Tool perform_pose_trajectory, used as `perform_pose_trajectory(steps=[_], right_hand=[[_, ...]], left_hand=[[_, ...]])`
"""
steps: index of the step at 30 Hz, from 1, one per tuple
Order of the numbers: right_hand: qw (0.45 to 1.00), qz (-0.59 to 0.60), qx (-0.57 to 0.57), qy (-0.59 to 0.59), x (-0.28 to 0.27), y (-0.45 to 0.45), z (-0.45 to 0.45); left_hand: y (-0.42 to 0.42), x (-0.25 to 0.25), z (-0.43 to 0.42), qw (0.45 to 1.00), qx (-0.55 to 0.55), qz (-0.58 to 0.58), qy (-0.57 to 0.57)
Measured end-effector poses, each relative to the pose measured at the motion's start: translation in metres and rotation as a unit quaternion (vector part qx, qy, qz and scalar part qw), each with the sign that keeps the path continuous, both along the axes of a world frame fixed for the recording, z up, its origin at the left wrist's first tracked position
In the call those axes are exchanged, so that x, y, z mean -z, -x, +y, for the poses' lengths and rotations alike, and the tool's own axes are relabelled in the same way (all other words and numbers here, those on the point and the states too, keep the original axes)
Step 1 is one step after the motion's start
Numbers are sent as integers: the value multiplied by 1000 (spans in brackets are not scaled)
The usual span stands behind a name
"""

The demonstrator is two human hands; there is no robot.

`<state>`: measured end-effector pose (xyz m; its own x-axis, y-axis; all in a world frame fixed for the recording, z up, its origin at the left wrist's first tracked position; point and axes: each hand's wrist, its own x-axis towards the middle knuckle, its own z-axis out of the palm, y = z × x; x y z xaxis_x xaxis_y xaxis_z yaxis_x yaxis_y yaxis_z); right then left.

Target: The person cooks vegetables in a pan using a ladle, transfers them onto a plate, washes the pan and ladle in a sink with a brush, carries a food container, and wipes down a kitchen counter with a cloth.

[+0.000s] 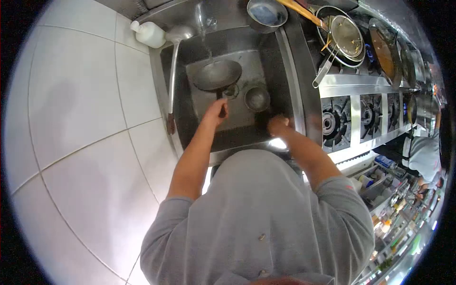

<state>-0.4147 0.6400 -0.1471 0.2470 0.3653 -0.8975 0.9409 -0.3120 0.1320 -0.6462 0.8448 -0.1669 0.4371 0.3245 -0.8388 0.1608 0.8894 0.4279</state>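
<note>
A dark frying pan is held tilted in the sink, its handle running down into my closed left hand. A thin stream of water falls from the faucet toward the pan's far edge. My right hand is closed over the sink's near right corner; whatever is in its fingers, if anything, is lost in the dark. A small round metal bowl sits on the sink floor between my hands. Beside the pan shows a small round fitting, perhaps the drain.
Along the sink's left rim lies a long-handled ladle, near a white bottle. A metal bowl stands at the back right. To the right are stove burners and pans with a strainer. A person stands far right.
</note>
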Motion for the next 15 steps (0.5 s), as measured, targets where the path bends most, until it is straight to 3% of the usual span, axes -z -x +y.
perform_pose_trajectory(steps=[2,3,4,5,6,7,9,11,13,15], right_hand=[[999,-28,-11,-26,-25,9,13],[997,-48,-22,-58,-40,11,20],[997,-49,-23,-54,-46,10,24],[988,-42,-15,-145,-51,9,28],[971,-34,-9,-236,-59,7,35],[971,-36,-14,-234,-75,5,46],[943,19,14,-332,-123,2,77],[932,51,32,-357,-176,2,115],[919,83,49,-382,-204,2,147],[833,148,51,-530,-215,3,171]], left_hand=[[-26,-8,19,992,-105,-31,63],[-38,-15,32,992,-106,-34,67],[-50,-23,48,966,-215,-51,132],[-61,-30,67,924,-322,-66,195],[-72,-40,87,913,-342,-81,208],[-83,-43,110,900,-363,-96,221],[-99,-26,166,839,-385,-184,339],[-129,-54,198,866,-418,-146,231],[-146,-61,219,843,-456,-206,195],[-148,-73,227,816,-492,-261,156]])
